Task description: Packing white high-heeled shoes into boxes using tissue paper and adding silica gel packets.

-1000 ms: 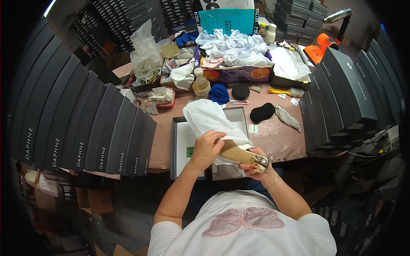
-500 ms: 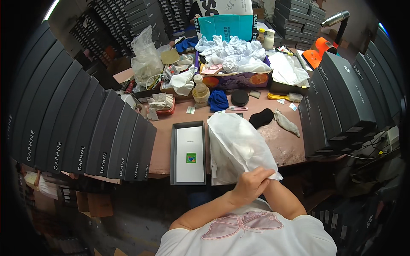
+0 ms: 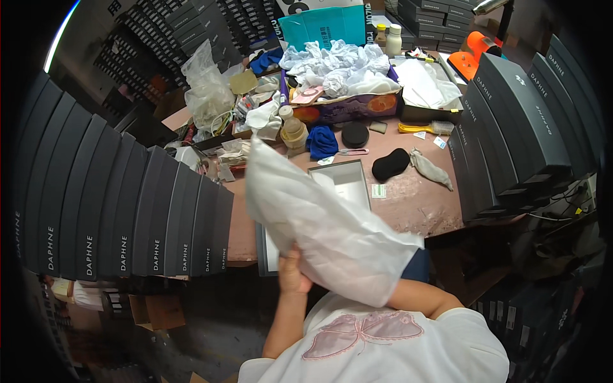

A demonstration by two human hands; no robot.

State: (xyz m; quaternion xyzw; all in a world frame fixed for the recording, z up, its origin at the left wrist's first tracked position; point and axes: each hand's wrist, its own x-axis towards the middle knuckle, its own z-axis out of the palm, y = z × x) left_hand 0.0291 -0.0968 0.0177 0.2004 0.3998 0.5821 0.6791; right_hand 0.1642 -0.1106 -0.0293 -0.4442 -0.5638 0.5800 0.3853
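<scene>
A white, slightly see-through bag (image 3: 319, 223) is lifted slantwise over the near edge of the table; something faintly pinkish shows through it, its kind unclear. My left hand (image 3: 294, 273) is closed on the bag's lower left side. My right forearm (image 3: 421, 297) runs in under the bag's near end, and the bag hides the right hand and its fingers. Beneath the bag lies an open grey box with a white inside (image 3: 351, 177), partly covered. To its left, only the edge of a second shallow grey box part (image 3: 261, 246) shows.
Grey shoeboxes stand in rows at left (image 3: 134, 210) and right (image 3: 520, 121). Behind are a purple carton (image 3: 348, 110) of crumpled white paper, a bottle (image 3: 294, 131), a blue cloth (image 3: 322, 142) and a round black tin (image 3: 355, 135). A black pad (image 3: 390, 164) lies right of the box.
The white bag has risen and swung left, uncovering part of the open box. My left hand has moved from the bag's near right end to its left side. My right hand has gone behind the bag.
</scene>
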